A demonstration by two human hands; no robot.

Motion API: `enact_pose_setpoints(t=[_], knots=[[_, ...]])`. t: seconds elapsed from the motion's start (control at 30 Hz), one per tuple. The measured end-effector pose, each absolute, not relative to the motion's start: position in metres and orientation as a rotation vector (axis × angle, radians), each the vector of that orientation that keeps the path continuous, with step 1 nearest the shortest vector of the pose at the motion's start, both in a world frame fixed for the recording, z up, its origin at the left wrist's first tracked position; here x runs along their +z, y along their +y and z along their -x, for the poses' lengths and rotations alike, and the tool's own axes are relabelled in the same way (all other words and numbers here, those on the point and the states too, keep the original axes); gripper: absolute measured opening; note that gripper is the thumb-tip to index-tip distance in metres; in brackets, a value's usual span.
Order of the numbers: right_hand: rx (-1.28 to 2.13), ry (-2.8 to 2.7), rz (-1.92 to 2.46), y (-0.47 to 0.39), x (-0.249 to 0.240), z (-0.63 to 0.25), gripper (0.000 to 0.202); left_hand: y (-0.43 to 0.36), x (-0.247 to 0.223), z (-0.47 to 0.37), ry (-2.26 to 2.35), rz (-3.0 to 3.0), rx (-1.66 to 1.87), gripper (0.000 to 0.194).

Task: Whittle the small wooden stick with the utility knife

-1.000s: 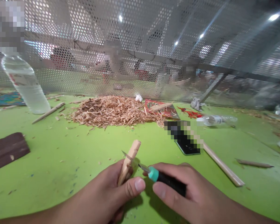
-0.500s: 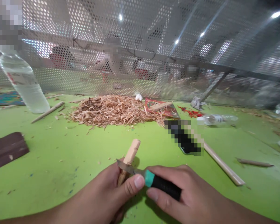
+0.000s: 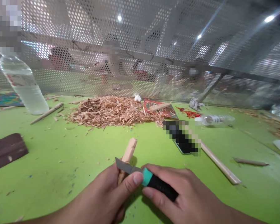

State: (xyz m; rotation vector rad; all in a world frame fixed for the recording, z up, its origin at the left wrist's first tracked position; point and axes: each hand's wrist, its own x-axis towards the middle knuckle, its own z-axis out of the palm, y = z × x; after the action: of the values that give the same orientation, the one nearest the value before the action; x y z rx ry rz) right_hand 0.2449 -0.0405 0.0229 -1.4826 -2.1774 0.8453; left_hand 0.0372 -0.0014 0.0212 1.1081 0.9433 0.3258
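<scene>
Green surface (image 3: pixel 72 152) under the stick (image 3: pixel 130 150), perforated screen (image 3: pixel 88 28) beyond, stick pale and rough-cut, left hand (image 3: pixel 107 185) clasping it, right hand (image 3: pixel 189 189) gripping a knife (image 3: pixel 147 176) across it

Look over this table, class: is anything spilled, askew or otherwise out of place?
A clear plastic bottle lies on its side towards the right of the green table, unlike the standing bottle at left. Wood shavings lie in a loose, untidy heap.

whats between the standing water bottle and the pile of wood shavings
In the head view, a thin wooden stick lies between the standing bottle and the shavings pile, with small loose scraps near it.
</scene>
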Motion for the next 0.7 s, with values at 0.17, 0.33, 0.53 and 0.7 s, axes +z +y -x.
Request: enact_pose_setpoints(t=[0.17, 0.33, 0.53, 0.7], knots=[[0.515, -2.255, 1.457, -0.041, 0.008, -0.247, 0.031, -0.003, 0.009, -0.03, 0.94, -1.113, 0.309, 0.061], [0.193, -2.351, 1.388, -0.04, 0.0, -0.254, 0.045, -0.002, 0.009, -0.026, 0.865, -1.131, 0.282, 0.059], [0.822, -2.169, 1.389, -0.036, 0.019, -0.253, 0.042, 0.005, 0.007, -0.021, 0.689, -1.078, 0.348, 0.057], [1.573, -1.567, 1.418, -0.037, 0.027, -0.252, 0.075, 0.006, 0.004, -0.022, 0.739, -1.053, 0.348, 0.053]])
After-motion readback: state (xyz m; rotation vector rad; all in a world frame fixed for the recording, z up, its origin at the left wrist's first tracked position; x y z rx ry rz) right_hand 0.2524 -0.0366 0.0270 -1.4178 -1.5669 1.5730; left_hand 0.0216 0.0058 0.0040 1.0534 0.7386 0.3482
